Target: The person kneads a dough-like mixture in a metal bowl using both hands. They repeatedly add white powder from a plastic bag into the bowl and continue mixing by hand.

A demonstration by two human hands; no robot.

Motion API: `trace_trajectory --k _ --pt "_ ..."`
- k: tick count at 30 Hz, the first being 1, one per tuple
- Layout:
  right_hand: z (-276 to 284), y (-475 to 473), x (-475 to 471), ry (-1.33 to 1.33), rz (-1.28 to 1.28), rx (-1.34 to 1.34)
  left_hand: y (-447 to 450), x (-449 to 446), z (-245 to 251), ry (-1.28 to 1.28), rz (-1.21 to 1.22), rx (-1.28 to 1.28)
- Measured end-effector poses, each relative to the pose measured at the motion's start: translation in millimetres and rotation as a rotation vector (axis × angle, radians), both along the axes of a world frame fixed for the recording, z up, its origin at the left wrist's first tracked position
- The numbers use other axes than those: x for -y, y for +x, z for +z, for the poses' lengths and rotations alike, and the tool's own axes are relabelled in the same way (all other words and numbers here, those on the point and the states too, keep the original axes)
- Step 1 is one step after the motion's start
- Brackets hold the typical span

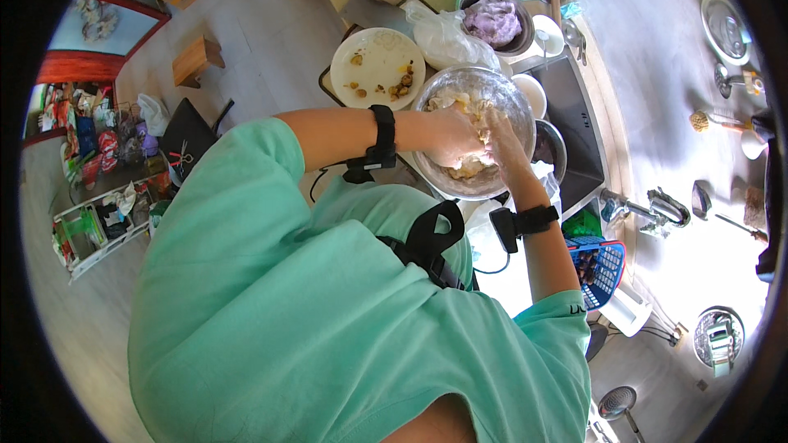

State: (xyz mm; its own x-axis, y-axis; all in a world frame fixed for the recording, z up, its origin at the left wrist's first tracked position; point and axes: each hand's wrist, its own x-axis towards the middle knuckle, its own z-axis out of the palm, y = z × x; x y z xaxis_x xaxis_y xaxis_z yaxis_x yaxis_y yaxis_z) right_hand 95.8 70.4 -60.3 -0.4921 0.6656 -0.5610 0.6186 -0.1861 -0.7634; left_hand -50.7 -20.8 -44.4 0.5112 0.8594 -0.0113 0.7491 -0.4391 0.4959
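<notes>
A metal mixing bowl holds a pale, crumbly, yellowish dough. Its inner wall is smeared with flour. My left hand reaches in from the left and presses into the dough, its fingers partly hidden. My right hand comes down over the right side of the bowl, with flour on it and its fingers in the same dough. Both hands meet near the bowl's middle. Just left of the bowl, a white plate carries several small brown and yellow food scraps.
Behind the bowl stand a clear plastic bag and a metal bowl of purple mash. White cups and a dark-bottomed bowl crowd its right side, beside the sink. A faucet and blue basket are farther right.
</notes>
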Motion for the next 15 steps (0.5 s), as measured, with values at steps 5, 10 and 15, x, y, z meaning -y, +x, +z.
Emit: trace_trajectory --k 5,10,15 --pt "-14 6 5 0.055 0.133 -0.247 5 -6 4 0.011 -0.115 -0.087" --pt "-23 11 -16 0.337 0.279 -0.074 -1 3 8 0.15 -0.198 -0.055" --pt "-6 14 -22 0.461 0.333 0.22 -9 1 3 0.176 -0.258 -0.084"
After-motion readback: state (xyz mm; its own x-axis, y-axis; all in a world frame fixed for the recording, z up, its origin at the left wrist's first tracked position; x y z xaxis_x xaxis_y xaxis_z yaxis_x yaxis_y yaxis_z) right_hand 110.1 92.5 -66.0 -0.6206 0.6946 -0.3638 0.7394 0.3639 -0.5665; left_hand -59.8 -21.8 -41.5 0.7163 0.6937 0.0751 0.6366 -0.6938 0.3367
